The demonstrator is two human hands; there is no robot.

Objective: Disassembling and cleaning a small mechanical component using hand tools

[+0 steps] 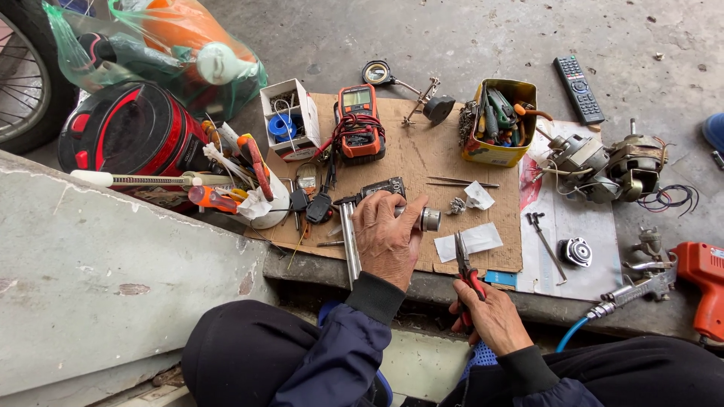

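Rough concrete floor carries a flat sheet of brown cardboard (422, 162) that serves as the work surface, with a raised concrete ledge (113, 279) to the left of the person.

Left hand (388, 234): fingers curled and closed around a small dark metal assembly (385, 187) with a silver cylindrical end (430, 219) that projects to the right of the thumb. The assembly rests near the front edge of the cardboard.

Right hand (490, 316): closed on the red handles of a pair of needle-nose pliers (464, 267). The jaws of the pliers point away from the person and lie over the front edge of the cardboard, just beside a folded white paper (473, 241).

Surrounding items:
- Orange multimeter (359, 122) with leads wound around it, at the rear of the cardboard.
- Yellow tin (498, 124) filled with hand tools, right rear.
- White box (290, 119) holding a blue spool, left rear.
- Two small electric motors (603, 166) on a white sheet, right of the cardboard.
- Black remote control (578, 89) on the floor beyond the motors.
- Orange power drill (701, 283) at the far right edge.
- Red and black round appliance (132, 128) at the left
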